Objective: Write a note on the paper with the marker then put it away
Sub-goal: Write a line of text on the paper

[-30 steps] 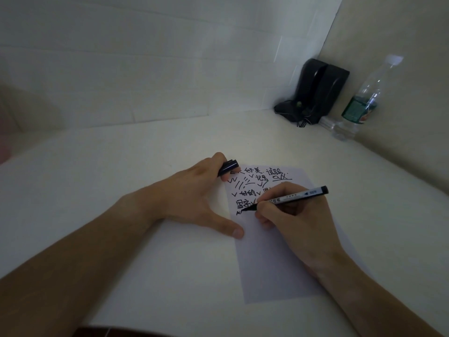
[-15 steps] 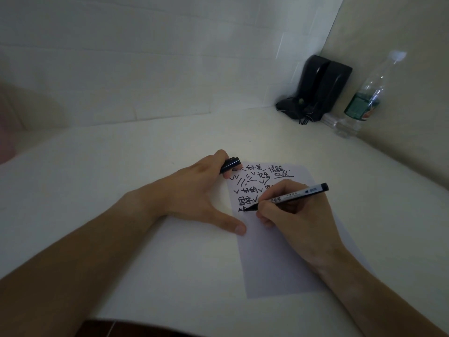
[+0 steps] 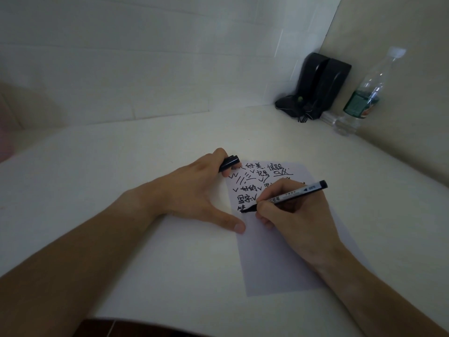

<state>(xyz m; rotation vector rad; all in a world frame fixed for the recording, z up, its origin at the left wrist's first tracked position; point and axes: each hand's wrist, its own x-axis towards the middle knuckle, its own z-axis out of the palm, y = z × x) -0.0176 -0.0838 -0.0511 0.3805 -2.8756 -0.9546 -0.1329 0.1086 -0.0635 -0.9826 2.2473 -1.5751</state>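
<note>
A white sheet of paper (image 3: 272,263) lies on the pale table, its upper half covered with black handwriting. My right hand (image 3: 296,215) grips a black and grey marker (image 3: 294,194) whose tip touches the paper at the lowest written line. My left hand (image 3: 194,193) rests flat at the paper's left edge, thumb on the sheet, and holds the black marker cap (image 3: 229,162) between its fingers near the top left corner.
A black device with cables (image 3: 315,86) stands in the back right corner of the table (image 3: 121,190). A clear plastic water bottle with a green label (image 3: 364,98) stands beside it against the right wall. The table's front edge runs along the bottom.
The marker tip has made small strokes on the lowest line of writing, adding ink at the left. My left hand has stayed in place on the paper.
</note>
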